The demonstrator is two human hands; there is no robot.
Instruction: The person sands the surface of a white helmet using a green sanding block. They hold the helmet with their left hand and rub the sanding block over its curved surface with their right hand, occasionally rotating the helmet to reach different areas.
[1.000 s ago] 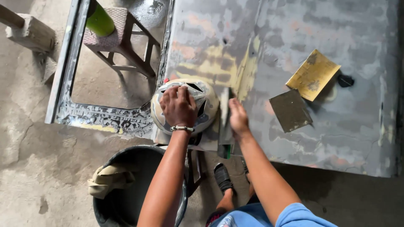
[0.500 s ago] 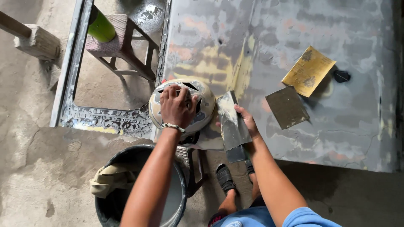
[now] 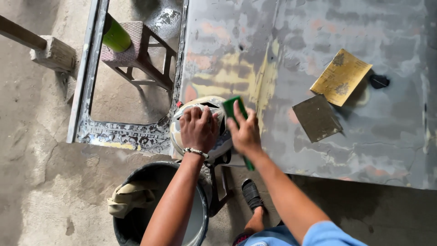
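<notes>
Two hands work at the near corner of a big grey metal panel that serves me as a bench, its surface blotched with yellow, orange and pale filler patches. My left hand lies spread on top of a rounded white helmet-like shell with dark slots, fingers draped over its crown and pressing down, so that grip is laid on the shell rather than curled around it; a beaded bracelet sits on that wrist. My right hand is just beside it, fingers clamped on a flat green block whose upper end sticks out above the knuckles and whose lower end shows below the palm; the block touches the shell's right side at the panel's edge. Farther right on the panel lie a yellow sheet of sandpaper and a dark grey sheet, their corners nearly touching, with a small black object just beyond the yellow one. Below my arms stands a black bucket with a beige rag draped over its rim. A foot in a dark sandal rests on the concrete floor. To the left, a metal frame surrounds a small stool carrying a green cylinder, and a wooden block lies well apart.
</notes>
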